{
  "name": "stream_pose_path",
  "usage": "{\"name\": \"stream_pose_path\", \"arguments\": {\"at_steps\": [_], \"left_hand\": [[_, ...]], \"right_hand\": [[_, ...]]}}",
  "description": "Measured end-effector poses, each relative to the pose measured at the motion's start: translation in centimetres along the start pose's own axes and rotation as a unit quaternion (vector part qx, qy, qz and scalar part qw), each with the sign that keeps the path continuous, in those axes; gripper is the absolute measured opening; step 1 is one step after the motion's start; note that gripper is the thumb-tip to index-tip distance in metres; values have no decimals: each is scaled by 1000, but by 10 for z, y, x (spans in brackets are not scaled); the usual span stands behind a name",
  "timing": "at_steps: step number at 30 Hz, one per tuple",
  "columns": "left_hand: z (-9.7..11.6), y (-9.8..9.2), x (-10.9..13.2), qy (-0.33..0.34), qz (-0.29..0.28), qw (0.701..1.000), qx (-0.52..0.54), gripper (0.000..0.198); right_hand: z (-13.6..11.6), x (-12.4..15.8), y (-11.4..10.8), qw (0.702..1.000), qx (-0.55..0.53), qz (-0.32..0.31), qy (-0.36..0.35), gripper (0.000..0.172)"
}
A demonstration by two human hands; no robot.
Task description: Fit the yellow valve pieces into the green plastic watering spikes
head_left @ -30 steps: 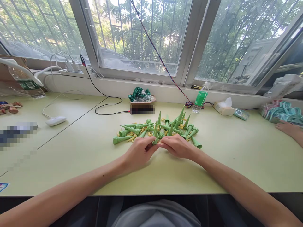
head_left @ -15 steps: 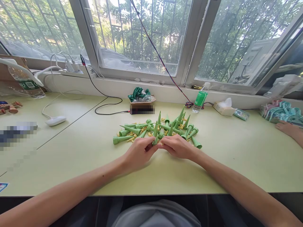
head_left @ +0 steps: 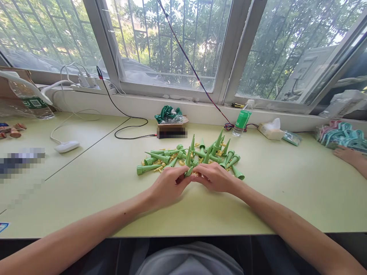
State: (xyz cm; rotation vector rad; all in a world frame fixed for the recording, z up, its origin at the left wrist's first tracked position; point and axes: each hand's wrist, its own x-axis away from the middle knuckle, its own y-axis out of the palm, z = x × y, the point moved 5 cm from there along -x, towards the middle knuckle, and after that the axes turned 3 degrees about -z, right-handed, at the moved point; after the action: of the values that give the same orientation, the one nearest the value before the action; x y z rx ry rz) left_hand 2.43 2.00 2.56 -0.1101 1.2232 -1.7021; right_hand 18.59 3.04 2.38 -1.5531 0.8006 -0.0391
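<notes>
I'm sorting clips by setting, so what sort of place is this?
Probably an indoor workroom: a long pale-green tabletop, heaped green plastic cones, and grey-framed glass windows behind.

The table (head_left: 301, 198) has a smooth, pale yellow-green top. A dark, straight seam (head_left: 86, 148) runs diagonally from the far edge toward the near left portion of the surface. A white ledge (head_left: 137, 104) extends along the far edge. Above it, gray frame posts (head_left: 236, 46) separate the left window (head_left: 51, 30), the center window (head_left: 177, 49) and the right window (head_left: 272, 57). Metal bars (head_left: 145, 30) stand outside the left and center panes. Green foliage backs all three; a pale, boxy unit (head_left: 308, 70) stands behind the right pane. Daylight enters through the glass. The area below the near edge is dark; floor detail is indistinct.
</notes>
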Motion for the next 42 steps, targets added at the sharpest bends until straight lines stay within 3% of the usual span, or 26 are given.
{"name": "stream_pose_path", "arguments": {"at_steps": [14, 26, 33, 42], "left_hand": [[-4, 2, 1, -32, -21, 999, 19, 31], [-4, 3, 0, -13, -17, 1000, 19, 31], [-4, 0, 1, -3, 12, 1000, 0, 35], [-6, 1, -2, -11, 1, 1000, 11, 37]], "right_hand": [[-4, -1, -1, 1000, -5, -5, -29, 39], [-2, 0, 0, 1000, -11, -10, -14, 41], [1, 0, -1, 999, -14, 40, 0, 28], [0, 0, 4, 1000, 16, 15, -22, 33]]}}
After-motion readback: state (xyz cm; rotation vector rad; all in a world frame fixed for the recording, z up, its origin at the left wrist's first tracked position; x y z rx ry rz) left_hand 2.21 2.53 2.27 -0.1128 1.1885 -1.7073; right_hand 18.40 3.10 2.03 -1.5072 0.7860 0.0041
